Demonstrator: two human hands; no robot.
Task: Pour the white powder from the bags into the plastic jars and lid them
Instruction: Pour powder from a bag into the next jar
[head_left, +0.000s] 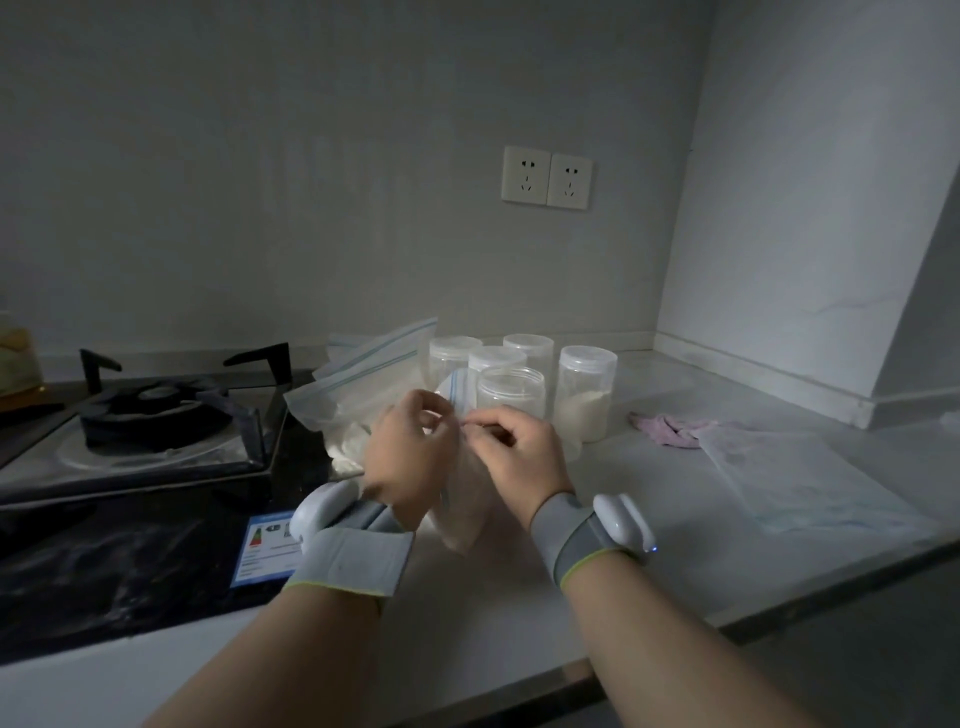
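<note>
Pinching the top edge of a clear zip bag, both hands meet just in front of the open jar. The left hand has its fingers curled with thumb and forefinger closed on the bag's mouth. The right hand does the same from the other side, its fingers bent inward onto the same edge. The bag hangs below the hands with white powder in its lower part, nearer the camera than the open jar. Its blue zip strip rises in front of that jar's left side. Whether the bag's bottom touches the worktop cannot be told.

The open jar has no lid on and stands upright with some white powder low inside. Just right of it stands a lidded jar filled with powder to roughly a third. Behind the open jar stand three more lidded jars, close together; their contents are unclear in the dim light. Left of the open jar lies a heap of zip bags, some holding white powder. Further left of it sits a gas stove with a black burner grate.

Well to the right of the open jar lies a crumpled pink cloth, and beyond that a flat stack of clear bags. On the wall above the open jar are two sockets. Each wrist carries a grey band with a white device.
</note>
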